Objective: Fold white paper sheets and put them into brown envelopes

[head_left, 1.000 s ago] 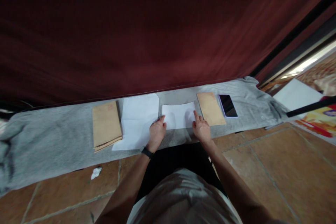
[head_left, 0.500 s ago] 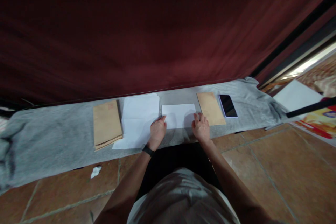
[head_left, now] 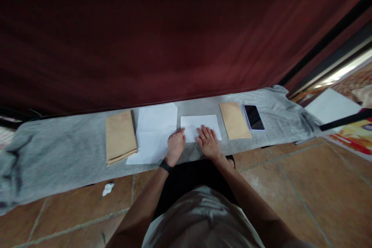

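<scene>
- Paper (head_left: 200, 120), white, flat on the cloth-covered counter (head_left: 58, 155), as hub of the clock.
- Left hand (head_left: 176, 145) at 8 o'clock, touching the paper's edge; grip curled, cannot tell whether pinching.
- Right hand (head_left: 209, 145) at 6 o'clock, palm down on the paper; grip wide.
- Larger white sheets (head_left: 157, 131) just beside, at 9 o'clock; brown envelope stack (head_left: 120, 135) farther out.
- 1 brown envelope (head_left: 235, 120) near, at 3 o'clock; phone (head_left: 254, 117) beyond, also at 3.
</scene>
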A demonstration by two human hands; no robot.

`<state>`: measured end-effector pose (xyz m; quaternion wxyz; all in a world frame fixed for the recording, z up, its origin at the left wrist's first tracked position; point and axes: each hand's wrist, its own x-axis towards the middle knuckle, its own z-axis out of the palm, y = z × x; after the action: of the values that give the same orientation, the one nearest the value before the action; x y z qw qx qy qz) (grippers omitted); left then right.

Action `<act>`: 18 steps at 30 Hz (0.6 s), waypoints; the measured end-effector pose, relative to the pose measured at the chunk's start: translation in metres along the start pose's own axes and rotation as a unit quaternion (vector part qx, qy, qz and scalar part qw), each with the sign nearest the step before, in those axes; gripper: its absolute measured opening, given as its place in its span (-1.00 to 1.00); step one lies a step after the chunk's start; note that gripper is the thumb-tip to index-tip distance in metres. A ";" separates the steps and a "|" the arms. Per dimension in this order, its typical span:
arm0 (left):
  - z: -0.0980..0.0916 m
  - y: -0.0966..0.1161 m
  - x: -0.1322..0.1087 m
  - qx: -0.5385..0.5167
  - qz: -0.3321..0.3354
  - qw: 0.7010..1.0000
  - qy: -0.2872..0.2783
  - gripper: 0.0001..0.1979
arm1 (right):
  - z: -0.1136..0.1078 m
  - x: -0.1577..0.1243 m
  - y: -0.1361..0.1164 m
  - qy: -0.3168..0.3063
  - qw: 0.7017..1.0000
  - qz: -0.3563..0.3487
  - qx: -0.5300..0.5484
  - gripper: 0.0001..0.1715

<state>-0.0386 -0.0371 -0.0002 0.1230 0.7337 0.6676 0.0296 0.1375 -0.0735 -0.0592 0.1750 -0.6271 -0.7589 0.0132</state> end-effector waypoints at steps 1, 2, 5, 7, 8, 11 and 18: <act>0.000 0.000 -0.001 0.002 0.001 1.000 0.003 -0.57 | 0.000 -0.001 0.003 0.002 1.000 0.001 -0.005 -0.42; 0.000 0.000 -0.001 0.003 0.001 1.000 0.004 -0.57 | 0.000 -0.002 0.006 0.004 1.000 0.005 -0.010 -0.42; 0.000 0.000 -0.002 0.002 0.002 1.000 0.005 -0.58 | -0.003 -0.005 0.016 0.005 1.000 0.019 -0.018 -0.41; 0.001 -0.001 -0.002 0.001 0.004 1.000 0.006 -0.58 | -0.004 -0.008 0.023 0.005 0.999 0.033 -0.022 -0.41; 0.002 -0.001 -0.001 0.002 0.005 1.000 0.006 -0.59 | -0.005 -0.010 0.025 0.005 0.999 0.040 -0.023 -0.40; 0.002 -0.001 -0.002 0.019 0.011 1.000 0.009 -0.60 | -0.006 -0.013 0.031 0.008 0.998 0.055 -0.021 -0.41; -0.002 0.014 -0.008 -0.051 0.067 0.996 0.042 -0.63 | -0.007 -0.013 0.037 0.020 0.997 0.064 0.048 -0.43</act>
<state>-0.0261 -0.0456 0.0053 0.1302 0.7675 0.6193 0.1026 0.1761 -0.0791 -0.0644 0.2190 -0.6653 -0.7121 0.0488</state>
